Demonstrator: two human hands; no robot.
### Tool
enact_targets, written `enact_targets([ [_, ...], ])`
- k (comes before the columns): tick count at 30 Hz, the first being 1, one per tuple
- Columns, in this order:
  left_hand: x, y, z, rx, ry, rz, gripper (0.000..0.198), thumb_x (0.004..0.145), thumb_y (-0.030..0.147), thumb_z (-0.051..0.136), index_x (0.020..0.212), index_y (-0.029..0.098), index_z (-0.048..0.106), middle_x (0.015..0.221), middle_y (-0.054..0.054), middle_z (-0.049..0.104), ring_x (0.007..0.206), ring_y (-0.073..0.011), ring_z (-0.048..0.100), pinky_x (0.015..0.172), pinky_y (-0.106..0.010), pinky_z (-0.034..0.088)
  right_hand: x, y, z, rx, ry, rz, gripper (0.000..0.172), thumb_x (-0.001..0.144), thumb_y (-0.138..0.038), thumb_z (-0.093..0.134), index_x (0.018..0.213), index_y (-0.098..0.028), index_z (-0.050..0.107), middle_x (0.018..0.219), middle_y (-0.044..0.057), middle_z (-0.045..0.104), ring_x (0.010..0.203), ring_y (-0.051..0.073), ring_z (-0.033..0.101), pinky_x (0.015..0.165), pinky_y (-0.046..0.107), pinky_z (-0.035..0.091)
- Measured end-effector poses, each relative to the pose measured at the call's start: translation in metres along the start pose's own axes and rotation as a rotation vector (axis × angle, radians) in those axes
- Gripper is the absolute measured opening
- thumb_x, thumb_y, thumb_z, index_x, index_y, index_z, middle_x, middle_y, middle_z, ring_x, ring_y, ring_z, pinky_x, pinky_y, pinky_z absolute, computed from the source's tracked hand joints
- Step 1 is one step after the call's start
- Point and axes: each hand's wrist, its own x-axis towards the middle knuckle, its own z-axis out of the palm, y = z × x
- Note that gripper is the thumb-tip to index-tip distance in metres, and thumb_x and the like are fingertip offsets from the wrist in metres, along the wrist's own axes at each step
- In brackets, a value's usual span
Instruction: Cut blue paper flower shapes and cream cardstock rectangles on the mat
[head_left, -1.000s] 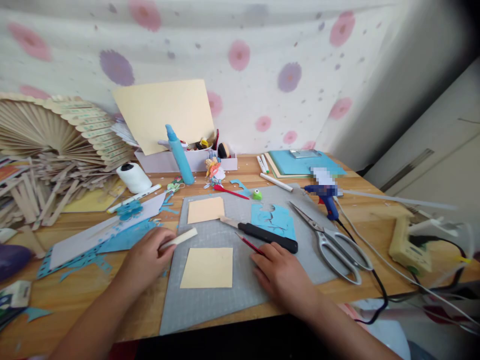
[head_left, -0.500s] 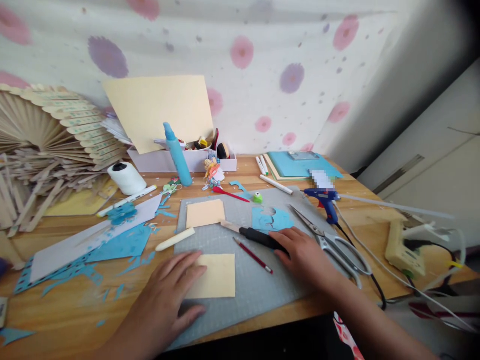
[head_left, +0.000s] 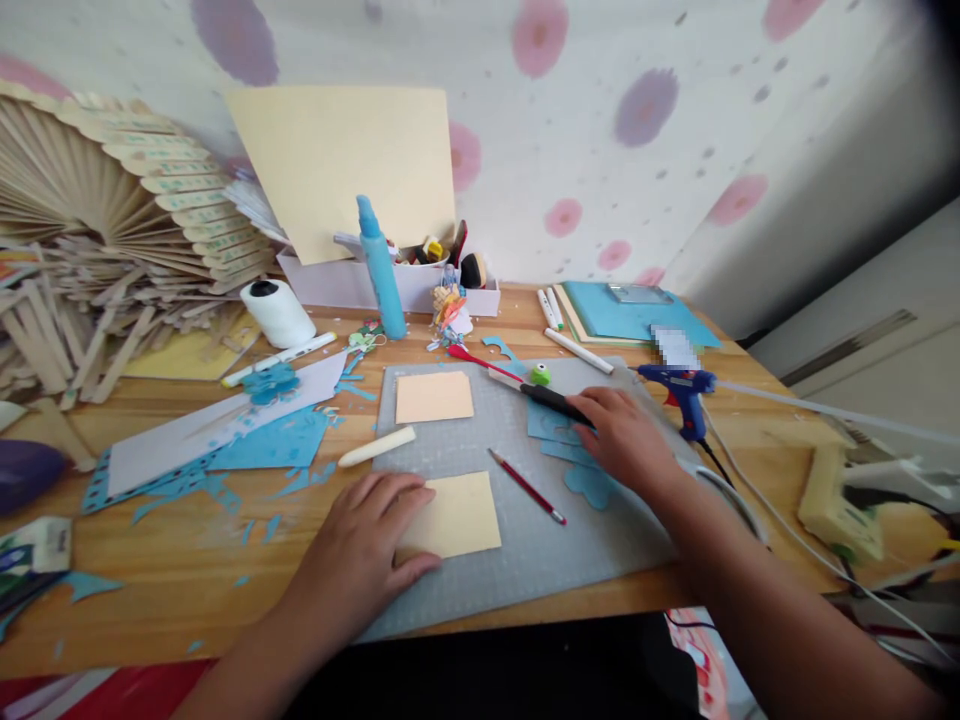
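Note:
My left hand lies at the left side of a small cream card, thumb and fingers spread and touching it. The card sits slightly turned on the grey cutting mat. My right hand is closed on the black handle of a craft knife. Its pale blade points left, close to a red stick. Blue paper pieces and a blue paper flower lie under and beside the right hand. A dark red pencil rests between the hands.
Another cream card stack lies farther back on the mat. A blue glue gun and scissors, partly behind my forearm, are at right. A blue bottle, thread spool and blue scraps stand or lie left and back.
The view has shifted. My right hand has moved the craft knife farther back on the mat, uncovering the blue flower. The card by my left hand has turned slightly and slid away from me.

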Motion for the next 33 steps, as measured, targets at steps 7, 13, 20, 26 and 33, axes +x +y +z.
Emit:
enact_targets([
  [7, -0.004, -0.016, -0.014, 0.029, 0.095, -0.053, 0.036, 0.082, 0.042, 0.067, 0.112, 0.021, 0.062, 0.116, -0.009, 0.065, 0.107, -0.0294, 0.059, 0.092, -0.043, 0.047, -0.022, -0.089, 0.009, 0.048, -0.183, -0.168, 0.037, 0.087, -0.012, 0.058, 0.124, -0.015, 0.063, 0.095, 0.013, 0.067, 0.089, 0.028, 0.063, 0.079, 0.04, 0.054],
  [13, 0.009, -0.04, -0.028, 0.107, 0.141, -0.271, 0.035, 0.091, 0.039, 0.048, 0.115, 0.018, 0.063, 0.116, -0.013, 0.066, 0.108, -0.034, 0.059, 0.094, -0.049, 0.046, -0.025, -0.088, 0.023, 0.153, -0.05, -0.193, 0.052, 0.085, 0.001, 0.044, 0.123, -0.027, 0.064, 0.082, 0.006, 0.062, 0.071, 0.02, 0.061, 0.064, 0.029, 0.052],
  [20, 0.021, -0.052, -0.03, 0.191, 0.012, -0.292, 0.026, 0.083, 0.023, 0.047, 0.096, 0.019, 0.07, 0.108, -0.015, 0.07, 0.102, -0.0356, 0.061, 0.09, -0.051, 0.047, -0.03, -0.088, 0.019, 0.659, 0.257, -0.158, 0.039, 0.089, -0.003, 0.041, 0.116, -0.024, 0.061, 0.097, 0.007, 0.066, 0.09, 0.02, 0.066, 0.077, 0.034, 0.056],
  [26, 0.001, -0.033, -0.058, -0.099, 0.069, -0.258, 0.022, 0.089, 0.039, 0.05, 0.098, 0.028, 0.068, 0.093, -0.002, 0.074, 0.083, -0.0241, 0.068, 0.073, -0.033, 0.05, -0.042, -0.095, 0.015, 0.717, 0.202, -0.253, 0.028, 0.083, -0.006, 0.051, 0.104, -0.024, 0.054, 0.091, 0.004, 0.066, 0.083, 0.018, 0.066, 0.071, 0.03, 0.055],
  [33, 0.008, -0.004, -0.06, -0.19, 0.107, -0.153, 0.015, 0.087, 0.033, 0.057, 0.091, 0.023, 0.067, 0.08, -0.001, 0.068, 0.071, -0.018, 0.063, 0.066, -0.028, 0.046, -0.046, -0.103, 0.013, 0.629, 0.197, -0.322, 0.027, 0.087, -0.006, 0.043, 0.106, -0.022, 0.052, 0.087, 0.006, 0.066, 0.077, 0.019, 0.063, 0.067, 0.03, 0.055],
])
